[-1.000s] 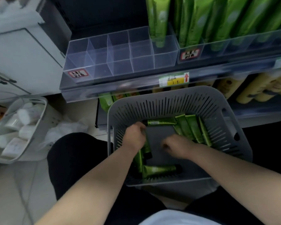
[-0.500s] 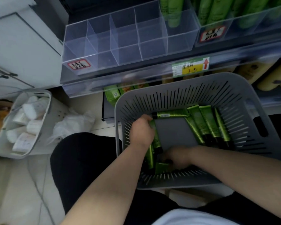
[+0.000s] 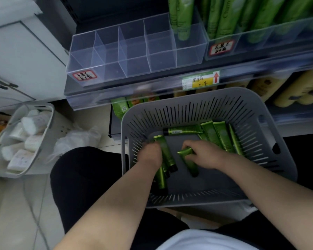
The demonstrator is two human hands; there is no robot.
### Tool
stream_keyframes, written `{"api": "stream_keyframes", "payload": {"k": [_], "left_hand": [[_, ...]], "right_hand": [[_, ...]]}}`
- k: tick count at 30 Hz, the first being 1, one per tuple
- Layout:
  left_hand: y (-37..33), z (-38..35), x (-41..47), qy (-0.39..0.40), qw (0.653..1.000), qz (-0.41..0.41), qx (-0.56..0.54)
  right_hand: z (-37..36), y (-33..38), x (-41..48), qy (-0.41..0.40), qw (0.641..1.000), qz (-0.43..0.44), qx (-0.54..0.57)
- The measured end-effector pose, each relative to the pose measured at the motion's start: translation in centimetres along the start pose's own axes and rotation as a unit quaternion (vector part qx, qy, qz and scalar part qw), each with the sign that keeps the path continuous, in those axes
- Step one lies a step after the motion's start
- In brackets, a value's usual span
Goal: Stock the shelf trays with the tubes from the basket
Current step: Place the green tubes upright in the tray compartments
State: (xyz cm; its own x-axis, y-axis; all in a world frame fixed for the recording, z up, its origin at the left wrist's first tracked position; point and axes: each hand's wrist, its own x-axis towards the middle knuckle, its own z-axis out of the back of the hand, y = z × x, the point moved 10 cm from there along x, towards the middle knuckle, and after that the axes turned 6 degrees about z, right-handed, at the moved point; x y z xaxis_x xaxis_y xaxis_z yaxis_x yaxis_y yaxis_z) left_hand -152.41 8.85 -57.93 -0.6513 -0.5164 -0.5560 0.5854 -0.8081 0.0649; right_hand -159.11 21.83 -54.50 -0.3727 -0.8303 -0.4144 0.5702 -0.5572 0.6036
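Down in the slotted grey basket — left hand, right hand each clutch glossy green tubes.

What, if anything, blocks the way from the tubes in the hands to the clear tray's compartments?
Nothing visible. The left hand and right hand grip tubes in the open-topped basket; the clear tray beyond its far rim has empty compartments.

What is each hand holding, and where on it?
Left hand grips several tubes mid-body; right hand pinches a single tube near its crimped end.
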Motion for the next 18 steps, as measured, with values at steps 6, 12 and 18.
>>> {"api": "stream_keyframes", "payload": {"k": [6,12,18], "left_hand": [[0.5,0.6,-0.2,-0.002,1.000,-0.005,0.027],[-0.2,1.7,-1.2,0.008,0.990,-0.053,-0.129],[-2.3,9.9,-4.9,-0.158,0.943,-0.162,-0.245]], "right_hand": [[1.6,0.4,-0.6,-0.067,0.997,0.008,-0.024],[3.3,1.4,-1.9,-0.113,0.992,0.023,-0.051],[8.4,4.8,-4.0,-0.197,0.972,0.062,-0.109]]}}
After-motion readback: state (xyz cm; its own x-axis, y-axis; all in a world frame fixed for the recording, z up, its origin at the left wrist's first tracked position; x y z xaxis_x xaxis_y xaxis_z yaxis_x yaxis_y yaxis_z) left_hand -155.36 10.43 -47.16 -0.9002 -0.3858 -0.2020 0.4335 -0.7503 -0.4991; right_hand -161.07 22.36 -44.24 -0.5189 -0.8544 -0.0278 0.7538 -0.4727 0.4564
